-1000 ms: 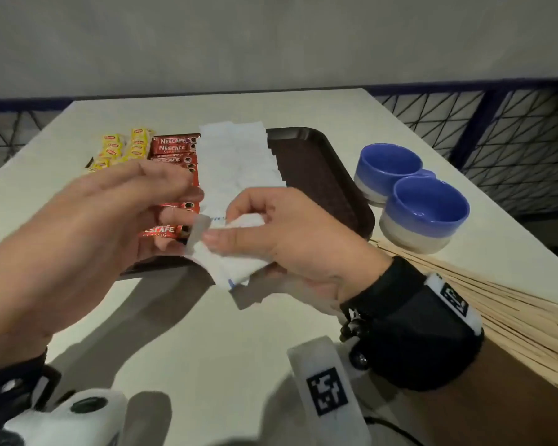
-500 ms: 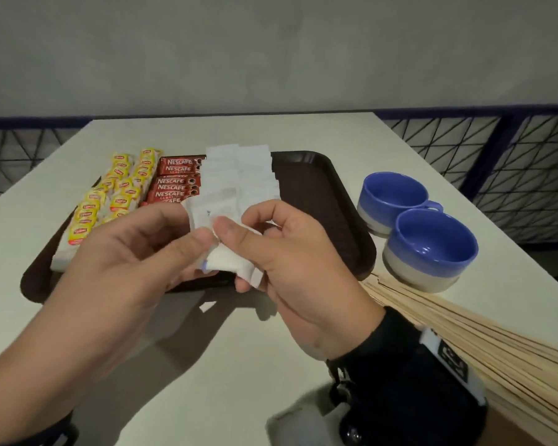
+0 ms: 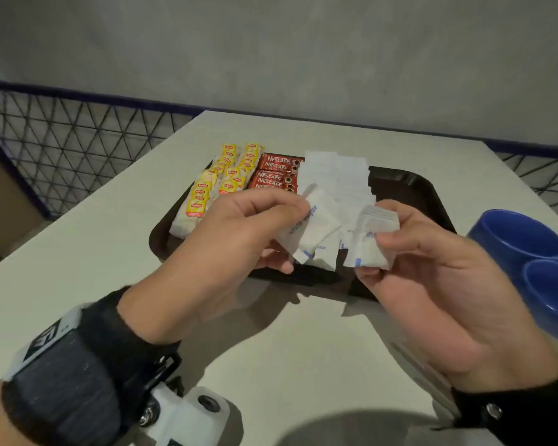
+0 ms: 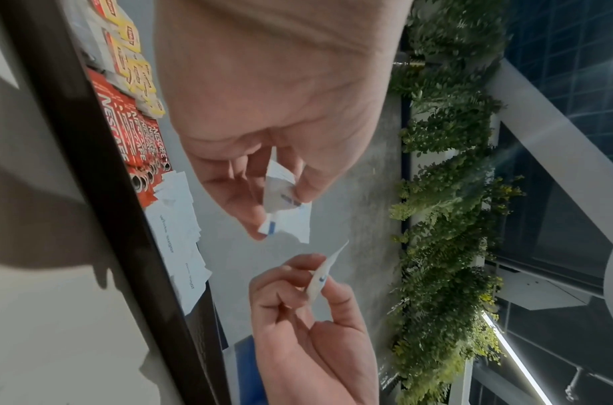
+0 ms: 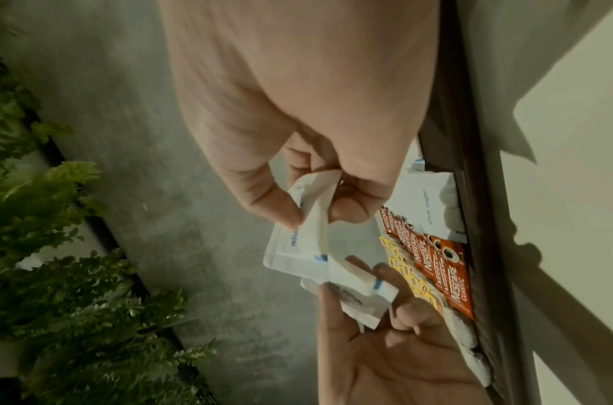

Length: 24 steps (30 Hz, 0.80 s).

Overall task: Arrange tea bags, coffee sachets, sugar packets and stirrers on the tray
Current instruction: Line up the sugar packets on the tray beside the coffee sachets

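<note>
A dark brown tray (image 3: 409, 185) holds yellow tea bags (image 3: 219, 181) at its left, red coffee sachets (image 3: 276, 172) beside them, and a row of white sugar packets (image 3: 335, 175). Both hands hover over the tray's near edge. My left hand (image 3: 292, 235) pinches a few white sugar packets (image 3: 316, 226) between thumb and fingers. A short gap to the right, my right hand (image 3: 384, 223) pinches another sugar packet (image 3: 369, 243). The left wrist view shows the left hand's packets (image 4: 284, 200) and the right hand's packet (image 4: 320, 276) edge-on.
Two blue cups (image 3: 522, 243) stand on the pale table (image 3: 94, 252) right of the tray, close to my right hand. A mesh railing (image 3: 78, 149) runs behind the table's far and side edges.
Both hands were pinching one bundle of sugar packets together. They have since drawn apart, each keeping some packets, and the view has swung so the cups sit at the right edge.
</note>
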{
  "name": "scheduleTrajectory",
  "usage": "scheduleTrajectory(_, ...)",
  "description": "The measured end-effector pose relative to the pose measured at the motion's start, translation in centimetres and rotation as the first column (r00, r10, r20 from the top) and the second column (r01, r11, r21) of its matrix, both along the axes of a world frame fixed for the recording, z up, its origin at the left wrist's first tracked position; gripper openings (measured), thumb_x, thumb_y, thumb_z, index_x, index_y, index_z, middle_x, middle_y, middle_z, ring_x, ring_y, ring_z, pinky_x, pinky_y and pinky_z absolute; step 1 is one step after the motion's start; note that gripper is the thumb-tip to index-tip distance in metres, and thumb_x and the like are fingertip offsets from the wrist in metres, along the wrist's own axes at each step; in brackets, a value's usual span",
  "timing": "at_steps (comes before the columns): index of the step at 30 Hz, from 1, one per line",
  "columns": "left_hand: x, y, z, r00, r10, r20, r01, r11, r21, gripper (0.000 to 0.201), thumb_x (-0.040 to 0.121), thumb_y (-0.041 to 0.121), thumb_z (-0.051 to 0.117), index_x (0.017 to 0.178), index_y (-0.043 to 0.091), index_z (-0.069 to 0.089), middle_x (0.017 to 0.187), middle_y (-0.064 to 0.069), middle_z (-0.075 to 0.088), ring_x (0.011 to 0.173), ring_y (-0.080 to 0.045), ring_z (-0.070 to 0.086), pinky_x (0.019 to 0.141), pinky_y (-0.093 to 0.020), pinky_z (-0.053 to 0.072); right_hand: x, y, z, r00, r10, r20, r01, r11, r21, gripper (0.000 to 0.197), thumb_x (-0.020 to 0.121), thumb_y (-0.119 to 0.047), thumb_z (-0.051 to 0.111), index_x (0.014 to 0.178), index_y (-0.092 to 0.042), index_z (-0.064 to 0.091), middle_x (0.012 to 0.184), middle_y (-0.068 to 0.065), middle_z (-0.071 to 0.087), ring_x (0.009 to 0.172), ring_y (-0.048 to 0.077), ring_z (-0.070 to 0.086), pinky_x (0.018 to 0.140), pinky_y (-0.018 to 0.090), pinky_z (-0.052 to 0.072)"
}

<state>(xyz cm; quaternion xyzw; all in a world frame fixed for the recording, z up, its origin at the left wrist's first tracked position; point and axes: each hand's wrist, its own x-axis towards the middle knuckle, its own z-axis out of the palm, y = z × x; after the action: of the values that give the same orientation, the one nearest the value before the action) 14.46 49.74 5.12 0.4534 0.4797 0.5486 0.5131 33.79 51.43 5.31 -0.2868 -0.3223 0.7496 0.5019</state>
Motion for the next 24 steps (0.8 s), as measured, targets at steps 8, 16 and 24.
scheduleTrajectory(8, 0.2, -0.6, 0.0, 0.992, -0.117, -0.049, 0.117, 0.993, -0.004, 0.018, 0.095, 0.018, 0.064, 0.099, 0.005, 0.076, 0.069, -0.009, 0.072, 0.053, -0.02, 0.065, 0.044, -0.025, 0.046, -0.7, -0.1, -0.5, 0.977, -0.129, 0.172, 0.101, 0.982, 0.16, 0.058, 0.069, 0.008, 0.066, 0.124, -0.007, 0.061, 0.108, 0.015, 0.076, 0.096, 0.028, 0.074, 0.085, 0.033, 0.058)
scheduleTrajectory(16, 0.6, -0.7, 0.0, 0.988, -0.154, -0.008, 0.154, 0.988, 0.005, 0.053, 0.09, 0.043, 0.056, 0.106, -0.003, 0.074, 0.07, -0.008, 0.07, 0.055, -0.02, 0.059, 0.047, -0.029, 0.04, -1.5, -1.0, -0.7, 0.96, -0.047, 0.276, -0.007, 0.981, 0.192, 0.021, 0.082, 0.004, 0.069, 0.102, 0.001, 0.073, 0.09, 0.019, 0.078, 0.067, 0.021, 0.072, 0.05, 0.024, 0.055)
scheduleTrajectory(24, 1.0, -0.8, 0.1, 0.986, -0.169, -0.008, 0.169, 0.985, 0.022, 0.047, 0.078, 0.035, 0.069, 0.121, 0.016, 0.066, 0.092, -0.007, 0.078, 0.064, -0.025, 0.069, 0.048, -0.029, 0.051, -1.3, -0.6, -1.1, 0.949, -0.059, 0.308, -0.009, 0.977, 0.214, 0.026, 0.073, -0.016, 0.077, 0.098, -0.007, 0.077, 0.085, 0.017, 0.068, 0.062, 0.017, 0.054, 0.054, 0.024, 0.05)
